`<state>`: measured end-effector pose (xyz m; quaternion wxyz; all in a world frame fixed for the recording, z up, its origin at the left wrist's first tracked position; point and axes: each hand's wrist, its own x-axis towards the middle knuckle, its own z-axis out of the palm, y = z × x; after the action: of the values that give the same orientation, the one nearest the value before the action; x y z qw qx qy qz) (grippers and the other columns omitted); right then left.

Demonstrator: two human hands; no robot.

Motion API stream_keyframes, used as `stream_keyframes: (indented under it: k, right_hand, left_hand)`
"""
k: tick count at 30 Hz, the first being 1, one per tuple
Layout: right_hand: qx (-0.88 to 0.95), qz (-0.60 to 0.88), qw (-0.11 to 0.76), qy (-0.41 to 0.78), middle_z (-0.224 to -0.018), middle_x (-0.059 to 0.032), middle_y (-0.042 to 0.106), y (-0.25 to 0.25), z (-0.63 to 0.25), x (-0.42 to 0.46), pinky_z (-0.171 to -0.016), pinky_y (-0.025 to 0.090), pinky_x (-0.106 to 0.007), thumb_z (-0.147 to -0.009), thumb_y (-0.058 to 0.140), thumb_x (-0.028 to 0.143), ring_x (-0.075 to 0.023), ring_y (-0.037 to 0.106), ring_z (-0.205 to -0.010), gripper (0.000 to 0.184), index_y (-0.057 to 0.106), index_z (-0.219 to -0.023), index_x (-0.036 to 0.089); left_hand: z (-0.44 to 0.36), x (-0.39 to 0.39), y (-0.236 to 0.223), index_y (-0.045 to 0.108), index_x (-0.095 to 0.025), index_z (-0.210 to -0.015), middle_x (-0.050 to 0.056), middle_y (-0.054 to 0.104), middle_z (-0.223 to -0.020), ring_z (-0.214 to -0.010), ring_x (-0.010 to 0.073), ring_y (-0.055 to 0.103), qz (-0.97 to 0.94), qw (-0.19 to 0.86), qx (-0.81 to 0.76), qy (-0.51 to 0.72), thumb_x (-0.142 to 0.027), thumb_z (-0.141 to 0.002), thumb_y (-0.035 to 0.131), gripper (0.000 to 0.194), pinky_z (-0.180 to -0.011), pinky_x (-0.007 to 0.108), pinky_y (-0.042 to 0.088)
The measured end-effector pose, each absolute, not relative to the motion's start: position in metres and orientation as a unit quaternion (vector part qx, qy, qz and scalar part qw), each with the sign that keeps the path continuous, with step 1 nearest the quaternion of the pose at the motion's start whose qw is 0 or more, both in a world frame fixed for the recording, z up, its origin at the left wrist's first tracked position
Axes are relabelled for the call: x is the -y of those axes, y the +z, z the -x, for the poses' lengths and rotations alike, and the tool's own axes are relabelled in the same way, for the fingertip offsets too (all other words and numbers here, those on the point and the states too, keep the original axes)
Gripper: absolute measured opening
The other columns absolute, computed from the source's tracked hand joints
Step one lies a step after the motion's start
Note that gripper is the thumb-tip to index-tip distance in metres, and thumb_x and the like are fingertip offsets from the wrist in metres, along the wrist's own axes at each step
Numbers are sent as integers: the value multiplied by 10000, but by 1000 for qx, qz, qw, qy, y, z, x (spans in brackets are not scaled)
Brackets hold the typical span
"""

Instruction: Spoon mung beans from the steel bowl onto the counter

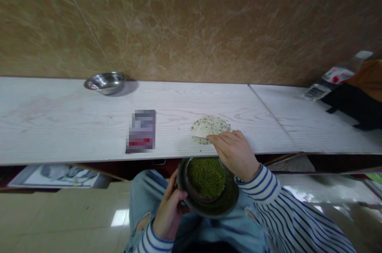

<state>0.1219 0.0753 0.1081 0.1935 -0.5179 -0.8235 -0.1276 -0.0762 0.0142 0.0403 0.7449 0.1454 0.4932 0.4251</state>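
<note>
My left hand [174,207] grips the rim of a metal bowl [209,210] in my lap, thumb on top. Green beans [207,177], which look like mung beans, lie in it. Above the bowl's right side, my right hand [235,151] rests at the table's front edge. Its fingers are pinched on a thin white strip [200,137], whose exact kind I cannot make out. The strip touches the near side of a flat pile of white grains mixed with green beans [211,125]. Part of the bowl is under the table edge and behind my right wrist.
An empty steel bowl [106,84] stands by the wall at the back left. A blurred dark packet or phone [141,130] lies left of the pile. At the far right a plastic bottle [331,80] leans against a black and brown bag [355,100]. Below is an open drawer [101,181].
</note>
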Motion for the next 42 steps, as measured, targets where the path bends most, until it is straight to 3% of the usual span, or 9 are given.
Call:
stream_keyframes:
  k: [21, 42]
  right_hand:
    - [798, 551, 224, -95, -876, -40, 696, 108, -148, -36, -742, 376, -305, -925, 481, 199, -146, 615, -800, 198, 629, -1053, 173]
    - [801, 554, 215, -75, -850, -57, 694, 107, -136, -36, -739, 382, -313, -939, 443, 211, -152, 610, -787, 229, 629, -1063, 162]
  left_hand:
    - [79, -14, 38, 434, -264, -1332, 40, 638, -937, -722, 193, 565, -147, 745, -497, 421, -181, -617, 589, 737, -589, 314, 478]
    - [78, -14, 39, 479, -278, -1287, 37, 598, -1076, -800, 190, 539, -151, 736, -503, 426, -166, -624, 566, 678, -595, 294, 465]
